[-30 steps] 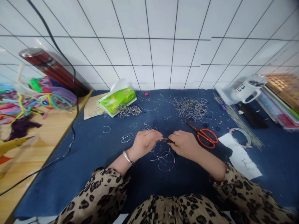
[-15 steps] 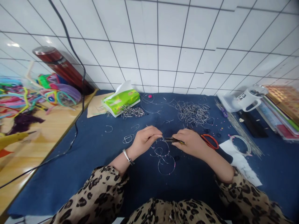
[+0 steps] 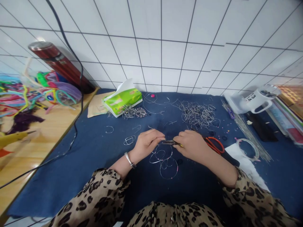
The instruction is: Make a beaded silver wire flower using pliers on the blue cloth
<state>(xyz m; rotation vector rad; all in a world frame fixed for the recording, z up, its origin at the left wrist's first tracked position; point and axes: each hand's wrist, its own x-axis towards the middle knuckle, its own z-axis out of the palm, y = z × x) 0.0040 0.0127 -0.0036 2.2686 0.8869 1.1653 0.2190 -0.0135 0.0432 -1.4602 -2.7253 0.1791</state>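
Observation:
My left hand (image 3: 149,140) is closed in a pinch on a thin silvery wire, whose end shows near the fingertips. My right hand (image 3: 189,142) grips a pair of pliers (image 3: 169,142), with the dark jaws pointing left toward my left fingertips. Whether the jaws touch the wire is too small to tell. Below both hands, thin wire loops with small pink beads (image 3: 169,170) lie on the dark blue cloth (image 3: 99,176). Just left of my left hand is a bent wire piece (image 3: 129,140).
Behind the hands lie a heap of bent wires (image 3: 199,114), a smaller wire pile (image 3: 135,112) and a green tissue pack (image 3: 123,101). To the right are orange-handled scissors (image 3: 215,145), a clear coil (image 3: 248,149), straight wires (image 3: 252,134) and a white mug (image 3: 257,100).
The pliers' jaws have turned a little and sit slightly lower and further left, nearer my left fingertips. The beaded wire loops have shifted slightly. The camera view has moved a little.

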